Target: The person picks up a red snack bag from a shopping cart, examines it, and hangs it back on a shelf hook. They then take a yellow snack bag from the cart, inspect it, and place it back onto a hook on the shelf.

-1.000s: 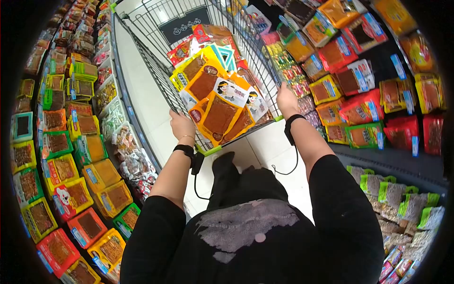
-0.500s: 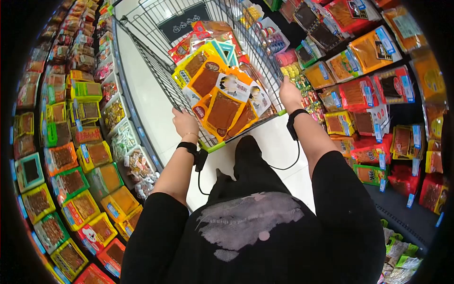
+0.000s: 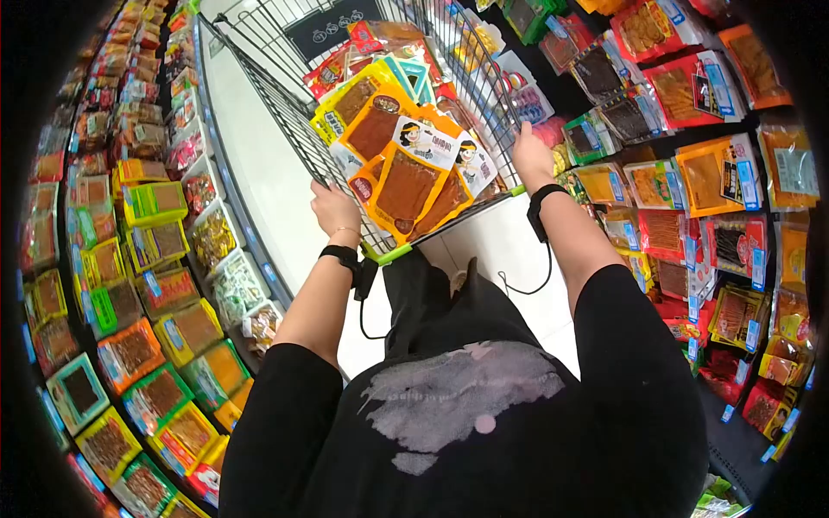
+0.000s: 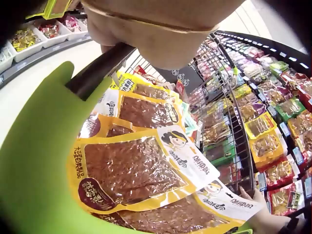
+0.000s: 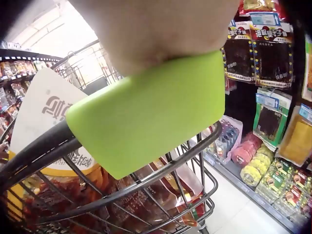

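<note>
Each hand holds one side of a wire shopping cart [image 3: 285,115]. My left hand [image 3: 335,210] grips the dark top rail at the near left, just past a green corner piece [image 4: 36,146]. My right hand [image 3: 533,158] grips the right side; in the right wrist view its palm lies over the other green corner piece [image 5: 151,112]. Inside the cart lies a heap of packaged snacks. Uppermost is an orange-edged packet of flat brown snack [image 3: 406,186] with a cartoon face on its white top. A yellow packet [image 3: 352,95] lies farther in. The fingertips are partly hidden.
Shelves of packaged snacks [image 3: 160,293] line the left, with white bins of small wrapped items [image 3: 237,281] along the edge. Hanging packets [image 3: 717,177] fill the right side close to my right arm. Pale tiled floor [image 3: 250,147] runs between the shelves.
The shelves on both sides have slid back towards me as the cart and I move forward along the aisle. Both hands keep their hold, and my feet have changed position.
</note>
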Demonstrator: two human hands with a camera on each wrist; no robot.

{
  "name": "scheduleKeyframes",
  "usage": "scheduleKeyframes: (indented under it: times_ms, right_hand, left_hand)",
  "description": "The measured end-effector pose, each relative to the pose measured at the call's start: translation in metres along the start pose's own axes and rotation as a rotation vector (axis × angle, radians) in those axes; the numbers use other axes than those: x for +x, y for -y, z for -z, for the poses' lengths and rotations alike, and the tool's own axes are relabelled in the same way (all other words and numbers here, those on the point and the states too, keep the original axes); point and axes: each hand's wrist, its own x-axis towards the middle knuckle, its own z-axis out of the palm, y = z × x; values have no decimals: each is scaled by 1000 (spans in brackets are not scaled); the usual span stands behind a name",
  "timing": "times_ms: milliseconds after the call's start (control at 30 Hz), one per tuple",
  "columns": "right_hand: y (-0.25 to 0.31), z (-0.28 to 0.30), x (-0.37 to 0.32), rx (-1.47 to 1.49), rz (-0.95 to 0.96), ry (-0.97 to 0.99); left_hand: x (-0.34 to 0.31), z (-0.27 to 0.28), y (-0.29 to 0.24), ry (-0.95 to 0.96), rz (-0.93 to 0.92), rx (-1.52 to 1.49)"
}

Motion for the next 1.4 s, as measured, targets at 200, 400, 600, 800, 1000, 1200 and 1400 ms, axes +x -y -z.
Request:
scheduleKeyframes:
  times_ms: [200, 400, 600, 800, 1000, 1200, 1400]
  right_hand:
    - [34, -1, 68, 7, -21, 10]
    - [75, 6, 116, 13, -21, 7]
    - [108, 19, 169, 17, -6, -26]
    - [113, 20, 210, 99, 238, -289]
    - [117, 42, 211, 246, 460, -617]
    - [151, 47, 228, 484, 725, -139]
    - [185, 6, 280, 373, 622, 336]
  left_hand:
    - [72, -7, -32, 21, 2, -47]
    - [135, -9, -48, 4, -37, -36]
    - [183, -13, -70, -37, -34, -45]
    - [212, -15, -98, -20, 30, -46]
    - [218, -36, -106, -49, 45, -22]
    - [221, -30, -101, -10, -17, -76]
    - [181, -11, -40, 138, -70, -576]
